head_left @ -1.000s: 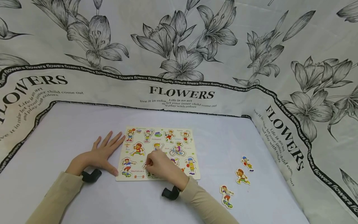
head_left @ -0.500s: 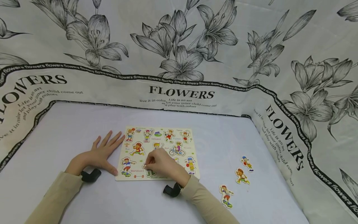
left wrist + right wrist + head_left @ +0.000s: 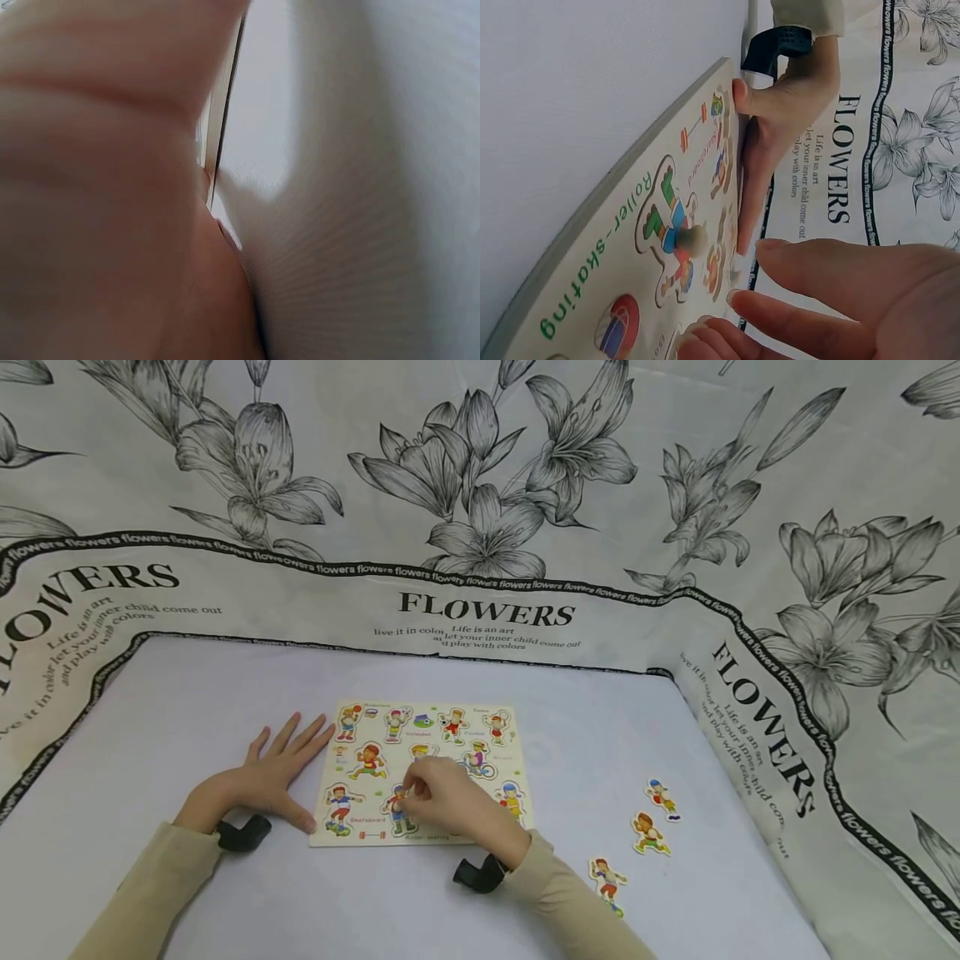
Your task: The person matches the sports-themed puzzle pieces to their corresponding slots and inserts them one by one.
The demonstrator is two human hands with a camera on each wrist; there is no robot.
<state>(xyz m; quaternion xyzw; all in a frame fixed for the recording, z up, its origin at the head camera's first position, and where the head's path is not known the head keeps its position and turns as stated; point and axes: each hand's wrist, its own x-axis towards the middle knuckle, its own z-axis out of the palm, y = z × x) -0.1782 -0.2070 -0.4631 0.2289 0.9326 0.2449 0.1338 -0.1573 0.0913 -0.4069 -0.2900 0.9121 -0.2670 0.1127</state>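
A cream peg puzzle board (image 3: 375, 843) with sports figures lies on the white tabletop. My left hand (image 3: 270, 777) is spread flat at its left side, thumb and fingertips right at the edge. Over the board's front middle is my right hand (image 3: 450, 802), its thumb and forefinger (image 3: 769, 304) apart with nothing between them. Close to those fingertips, a roller-skating figure piece (image 3: 398, 808) lies within its outline above the words "Roller-skating". In the right wrist view a round knob (image 3: 692, 240) stands up from that piece. The right hand hides part of the board's lower right.
Loose figure pieces lie right of the board: a blue-capped figure (image 3: 662, 799), a running figure (image 3: 649, 833) and a skateboarding figure (image 3: 607, 883), partly overlapped by the right sleeve (image 3: 570, 893). A flower-printed cloth (image 3: 487, 610) rises behind the table.
My right hand has let go of the roller-skating piece's knob and moved a little right, uncovering the piece. The right sleeve has shifted right too. My left hand has stayed put.
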